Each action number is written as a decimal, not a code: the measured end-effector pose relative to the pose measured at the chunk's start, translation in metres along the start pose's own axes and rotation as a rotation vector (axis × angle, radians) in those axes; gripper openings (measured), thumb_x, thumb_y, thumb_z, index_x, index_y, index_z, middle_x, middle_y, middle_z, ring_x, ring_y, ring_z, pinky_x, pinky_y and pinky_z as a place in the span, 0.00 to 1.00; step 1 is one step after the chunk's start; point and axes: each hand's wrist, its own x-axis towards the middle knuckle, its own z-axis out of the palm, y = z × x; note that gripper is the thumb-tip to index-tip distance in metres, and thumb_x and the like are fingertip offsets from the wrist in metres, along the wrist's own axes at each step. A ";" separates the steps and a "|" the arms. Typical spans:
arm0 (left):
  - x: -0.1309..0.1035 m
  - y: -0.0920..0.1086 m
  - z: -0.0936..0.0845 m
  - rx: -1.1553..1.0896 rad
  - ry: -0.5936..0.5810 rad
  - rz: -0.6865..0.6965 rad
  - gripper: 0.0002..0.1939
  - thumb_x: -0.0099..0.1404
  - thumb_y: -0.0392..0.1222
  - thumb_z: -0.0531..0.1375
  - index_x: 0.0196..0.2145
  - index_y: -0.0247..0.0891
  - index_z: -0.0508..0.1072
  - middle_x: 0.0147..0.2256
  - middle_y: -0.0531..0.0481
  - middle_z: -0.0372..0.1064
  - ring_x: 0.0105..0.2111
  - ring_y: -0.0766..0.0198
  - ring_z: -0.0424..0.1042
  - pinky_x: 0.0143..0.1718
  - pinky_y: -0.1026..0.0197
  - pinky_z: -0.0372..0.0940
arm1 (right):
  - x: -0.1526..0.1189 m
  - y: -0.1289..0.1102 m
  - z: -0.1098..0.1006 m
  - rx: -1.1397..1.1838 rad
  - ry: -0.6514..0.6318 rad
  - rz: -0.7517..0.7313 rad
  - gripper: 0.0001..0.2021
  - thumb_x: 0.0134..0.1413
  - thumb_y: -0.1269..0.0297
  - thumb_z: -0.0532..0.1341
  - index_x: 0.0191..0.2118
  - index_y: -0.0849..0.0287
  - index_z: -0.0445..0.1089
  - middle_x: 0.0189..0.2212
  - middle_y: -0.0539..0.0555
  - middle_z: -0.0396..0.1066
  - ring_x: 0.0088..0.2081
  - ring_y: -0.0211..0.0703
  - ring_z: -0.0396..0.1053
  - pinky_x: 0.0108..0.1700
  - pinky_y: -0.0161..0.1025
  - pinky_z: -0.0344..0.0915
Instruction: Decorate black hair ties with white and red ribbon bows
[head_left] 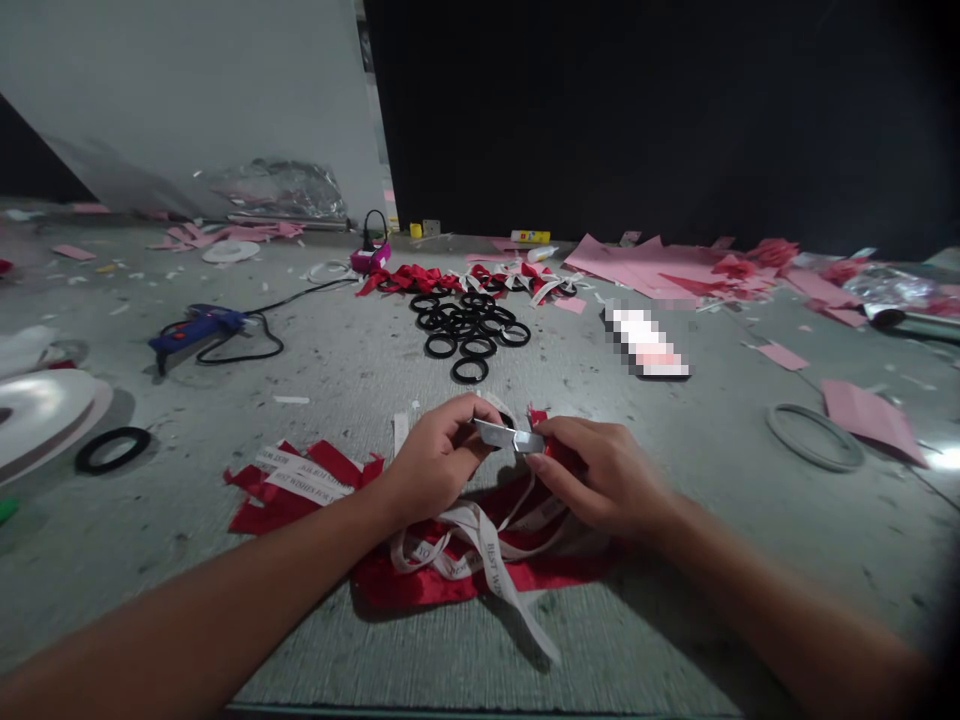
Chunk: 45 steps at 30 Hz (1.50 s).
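Note:
My left hand (pixel 442 455) pinches the left end of a small shiny metal piece (pixel 510 438), which looks like a blade or clip; a bit of black shows beside its fingertips. My right hand (pixel 600 465) grips the other end between thumb and fingers, with some red showing at its palm. Beneath both hands lies a heap of red fabric (pixel 420 590) with white printed ribbon (pixel 491 565) looped over it. More red strips (pixel 322 460) with white ribbon pieces spread out left of my left hand.
Black rings (pixel 470 370) and red bows (pixel 412 278) lie ahead. A blue glue gun (pixel 199 325), a ribbon spool (pixel 45 420) and a single black ring (pixel 112 450) are left. Right are a pixelated phone (pixel 646 343), a grey ring (pixel 815 437) and pink paper (pixel 874 418).

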 end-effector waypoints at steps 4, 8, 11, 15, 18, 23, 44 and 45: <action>0.000 0.000 0.000 0.017 -0.008 0.019 0.05 0.59 0.30 0.55 0.32 0.38 0.67 0.16 0.61 0.54 0.16 0.72 0.53 0.20 0.68 0.51 | -0.001 0.000 -0.001 0.010 -0.022 -0.006 0.11 0.62 0.57 0.53 0.34 0.59 0.64 0.26 0.51 0.66 0.25 0.37 0.60 0.30 0.37 0.53; 0.000 0.000 -0.001 0.050 -0.010 0.047 0.06 0.58 0.30 0.55 0.31 0.38 0.67 0.17 0.59 0.55 0.19 0.71 0.56 0.22 0.67 0.54 | 0.001 -0.001 -0.001 0.026 -0.030 -0.016 0.11 0.62 0.57 0.53 0.33 0.59 0.63 0.25 0.51 0.64 0.25 0.37 0.59 0.30 0.37 0.52; 0.000 0.000 -0.002 0.100 -0.015 0.082 0.05 0.59 0.30 0.55 0.31 0.38 0.67 0.20 0.57 0.58 0.22 0.69 0.60 0.25 0.66 0.56 | 0.001 0.000 -0.001 0.046 -0.030 -0.029 0.12 0.63 0.57 0.53 0.32 0.59 0.62 0.25 0.50 0.64 0.25 0.37 0.59 0.30 0.37 0.52; 0.001 0.000 -0.003 0.178 -0.018 0.183 0.07 0.59 0.28 0.54 0.30 0.37 0.67 0.27 0.52 0.64 0.30 0.66 0.64 0.31 0.64 0.59 | 0.001 0.001 -0.002 0.059 -0.048 -0.038 0.13 0.63 0.56 0.52 0.31 0.58 0.62 0.24 0.50 0.63 0.25 0.36 0.58 0.29 0.37 0.51; 0.002 -0.001 -0.005 0.241 -0.031 0.283 0.08 0.58 0.25 0.54 0.30 0.37 0.68 0.31 0.51 0.65 0.33 0.65 0.65 0.35 0.63 0.59 | 0.000 0.002 -0.003 0.056 -0.065 -0.047 0.13 0.63 0.56 0.52 0.32 0.59 0.63 0.25 0.50 0.64 0.25 0.37 0.59 0.30 0.37 0.51; 0.004 -0.003 -0.008 0.293 -0.039 0.350 0.10 0.58 0.24 0.53 0.32 0.37 0.68 0.32 0.51 0.65 0.34 0.65 0.65 0.36 0.62 0.59 | -0.001 0.004 -0.005 0.029 -0.053 -0.036 0.13 0.63 0.56 0.52 0.36 0.60 0.65 0.25 0.51 0.65 0.26 0.37 0.60 0.30 0.37 0.51; 0.006 -0.002 -0.011 0.084 0.062 0.097 0.08 0.66 0.44 0.57 0.33 0.38 0.67 0.20 0.58 0.57 0.17 0.72 0.55 0.18 0.67 0.51 | 0.002 0.007 -0.003 0.012 0.114 0.145 0.15 0.63 0.54 0.52 0.30 0.58 0.62 0.22 0.49 0.62 0.23 0.36 0.57 0.28 0.37 0.50; 0.006 -0.003 -0.012 0.044 0.055 0.068 0.08 0.66 0.45 0.57 0.33 0.38 0.67 0.19 0.58 0.56 0.17 0.72 0.55 0.17 0.67 0.50 | 0.002 0.008 -0.004 0.021 0.156 0.171 0.15 0.63 0.53 0.52 0.30 0.57 0.62 0.21 0.48 0.62 0.23 0.36 0.57 0.27 0.37 0.50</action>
